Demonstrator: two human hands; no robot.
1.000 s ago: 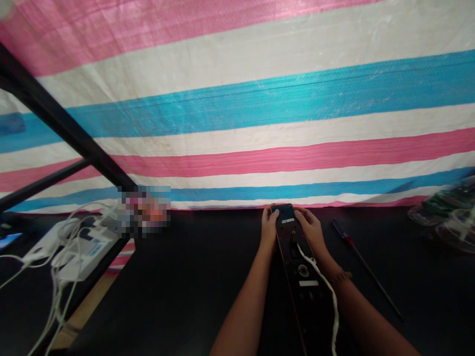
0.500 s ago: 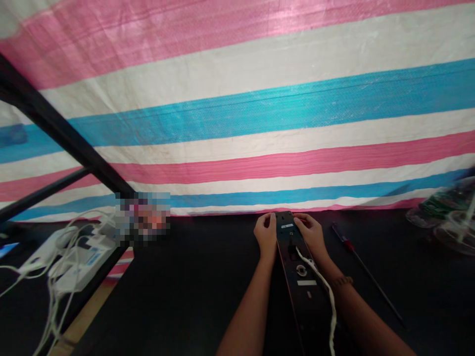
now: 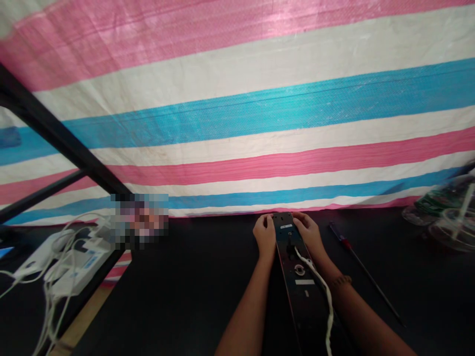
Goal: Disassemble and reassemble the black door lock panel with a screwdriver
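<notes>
Long black panel (image 3: pixel 302 282) flat on table, long axis running away from the person, both hands, left (image 3: pixel 264 236) and right (image 3: pixel 309 236), grasping its far end

A pixelated patch (image 3: pixel 140 220) at left hides something; my panel (image 3: pixel 302 287) and its white cable (image 3: pixel 323 296) run off the bottom edge.

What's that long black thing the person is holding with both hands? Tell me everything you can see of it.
The long black panel is a narrow, flat plate, seemingly of metal or hard plastic, lying lengthwise on the dark table. Its face shows a round fitting, small white labels and cut-outs. A white cable trails along it. The left hand and right hand grip its far end from either side.
</notes>
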